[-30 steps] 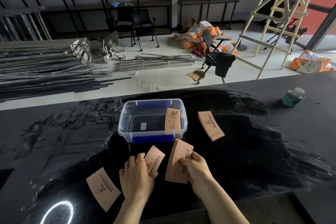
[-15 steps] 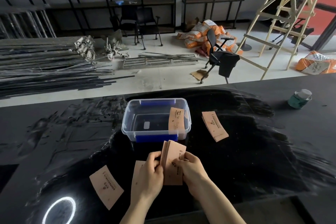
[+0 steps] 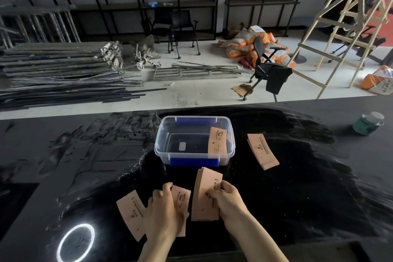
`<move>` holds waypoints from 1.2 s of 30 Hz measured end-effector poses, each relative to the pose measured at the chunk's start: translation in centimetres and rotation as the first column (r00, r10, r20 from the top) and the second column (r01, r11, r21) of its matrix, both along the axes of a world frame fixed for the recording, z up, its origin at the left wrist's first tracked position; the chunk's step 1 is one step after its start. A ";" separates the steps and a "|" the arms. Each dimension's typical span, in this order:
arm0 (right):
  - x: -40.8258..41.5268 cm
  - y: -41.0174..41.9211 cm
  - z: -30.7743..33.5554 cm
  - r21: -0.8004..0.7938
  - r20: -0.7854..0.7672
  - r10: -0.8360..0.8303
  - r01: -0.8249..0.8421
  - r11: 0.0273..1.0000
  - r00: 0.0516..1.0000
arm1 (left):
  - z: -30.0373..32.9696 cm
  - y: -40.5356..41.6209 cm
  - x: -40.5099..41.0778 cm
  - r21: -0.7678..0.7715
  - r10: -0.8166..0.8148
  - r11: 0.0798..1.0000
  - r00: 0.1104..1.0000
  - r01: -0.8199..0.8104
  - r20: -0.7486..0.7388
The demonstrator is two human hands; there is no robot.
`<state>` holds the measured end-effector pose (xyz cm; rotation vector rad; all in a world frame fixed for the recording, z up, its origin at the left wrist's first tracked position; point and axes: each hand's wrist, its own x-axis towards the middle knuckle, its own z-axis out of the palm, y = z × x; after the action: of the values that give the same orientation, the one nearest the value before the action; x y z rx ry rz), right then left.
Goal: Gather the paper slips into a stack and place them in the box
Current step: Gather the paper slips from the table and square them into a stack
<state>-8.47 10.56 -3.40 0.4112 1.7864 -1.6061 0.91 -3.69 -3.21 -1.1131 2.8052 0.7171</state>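
Observation:
A clear plastic box (image 3: pixel 161 147) with blue clips stands on the black table, and one tan paper slip (image 3: pixel 217 139) leans inside against its right wall. My right hand (image 3: pixel 227 200) grips a stack of slips (image 3: pixel 205 193) just in front of the box. My left hand (image 3: pixel 165 212) presses down on a single slip (image 3: pixel 180 197) lying on the table, fingers curled over its top edge. Another slip (image 3: pixel 130 215) lies to the left of that hand. A small pile of slips (image 3: pixel 262 150) rests to the right of the box.
A green jar with a pale lid (image 3: pixel 368 123) stands at the table's far right. A bright ring of light (image 3: pixel 75 242) reflects on the table at the near left. Beyond the table are metal bars, chairs, orange sacks and a wooden ladder.
My left hand left the stack and dropped left onto the loose slip on the table. My right hand keeps the stack, now tilted slightly right.

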 end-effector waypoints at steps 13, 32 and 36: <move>1.2 -2.2 0.1 -0.090 -0.015 0.102 -0.103 0.991 0.995 | 1.2 -0.9 -0.8 0.592 0.324 0.805 0.860 -0.032 -0.394; 1.1 -2.4 1.0 -0.031 -0.036 0.168 -0.170 0.985 0.985 | -0.8 -5.1 3.2 0.195 0.461 0.884 0.863 -0.425 -0.206; 1.4 -2.7 0.9 -0.069 -0.038 0.173 -0.176 0.982 0.984 | 0.3 -5.2 2.3 0.425 0.536 0.824 0.761 -0.375 -0.366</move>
<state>-7.12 7.86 -2.47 0.1905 1.7313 -1.5555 3.16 -8.91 -2.92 -1.7889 2.5773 1.6430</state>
